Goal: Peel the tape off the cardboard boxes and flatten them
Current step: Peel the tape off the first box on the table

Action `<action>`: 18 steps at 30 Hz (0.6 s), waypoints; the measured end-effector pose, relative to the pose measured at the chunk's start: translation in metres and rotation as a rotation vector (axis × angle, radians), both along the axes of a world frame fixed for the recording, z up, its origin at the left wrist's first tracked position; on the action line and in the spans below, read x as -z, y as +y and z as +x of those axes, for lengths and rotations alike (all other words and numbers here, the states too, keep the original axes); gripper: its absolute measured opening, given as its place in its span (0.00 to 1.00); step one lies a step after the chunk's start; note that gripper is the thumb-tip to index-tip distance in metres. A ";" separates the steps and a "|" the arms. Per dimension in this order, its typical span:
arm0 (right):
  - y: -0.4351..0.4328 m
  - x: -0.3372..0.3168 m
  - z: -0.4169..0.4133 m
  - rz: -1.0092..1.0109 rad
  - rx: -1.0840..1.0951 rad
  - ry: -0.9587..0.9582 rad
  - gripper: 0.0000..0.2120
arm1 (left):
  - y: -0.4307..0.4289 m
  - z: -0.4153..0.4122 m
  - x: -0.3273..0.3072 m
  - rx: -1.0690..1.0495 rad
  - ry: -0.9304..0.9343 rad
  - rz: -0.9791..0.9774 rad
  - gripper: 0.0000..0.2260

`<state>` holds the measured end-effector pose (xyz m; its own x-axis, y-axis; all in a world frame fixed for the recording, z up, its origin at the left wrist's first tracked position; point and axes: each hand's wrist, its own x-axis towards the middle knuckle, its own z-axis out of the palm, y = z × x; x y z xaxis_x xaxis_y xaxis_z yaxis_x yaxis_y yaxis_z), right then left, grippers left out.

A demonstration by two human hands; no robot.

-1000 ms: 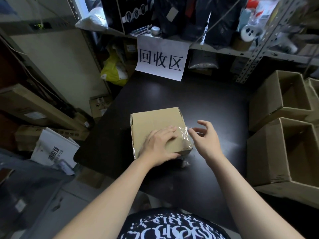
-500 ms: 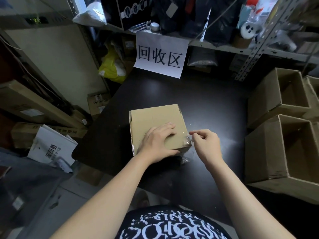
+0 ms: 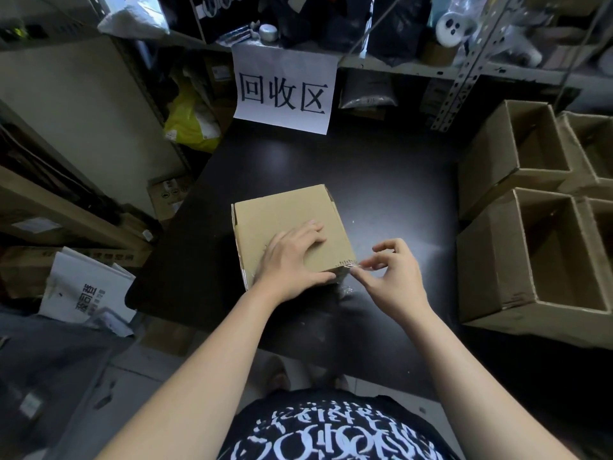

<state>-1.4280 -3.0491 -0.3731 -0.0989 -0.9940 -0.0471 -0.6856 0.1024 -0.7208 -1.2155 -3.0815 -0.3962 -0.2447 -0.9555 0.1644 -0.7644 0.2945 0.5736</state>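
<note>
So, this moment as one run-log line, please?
step: peel tape | left hand: presses on box top | right hand: pinches tape at near right corner | box: closed, on table

Left hand (image 3: 292, 260) flat, fingers spread; right hand (image 3: 393, 277) pinching, thumb-forefinger.

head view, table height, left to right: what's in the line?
white printed package → taped box → tape at its near right corner → right hand pinching it → open cardboard box. Left hand sits on the box, so it is skipped.
</note>
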 end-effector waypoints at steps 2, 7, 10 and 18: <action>0.002 0.003 -0.002 0.017 0.039 0.013 0.10 | 0.001 0.000 0.000 -0.001 0.000 0.001 0.30; 0.013 0.010 -0.005 0.076 0.102 -0.020 0.09 | 0.001 0.001 0.001 -0.003 -0.005 -0.001 0.30; 0.012 0.007 0.002 0.143 0.115 -0.098 0.08 | 0.002 0.000 0.000 -0.008 0.000 -0.013 0.31; 0.003 -0.013 0.023 0.062 0.217 -0.527 0.10 | -0.005 0.004 -0.019 -0.117 0.091 -0.085 0.29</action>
<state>-1.4045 -3.0459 -0.3603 -0.2483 -0.9472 -0.2028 -0.1938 0.2537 -0.9477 -1.2118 -3.0864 -0.3771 -0.1133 -0.9584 0.2621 -0.7421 0.2570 0.6191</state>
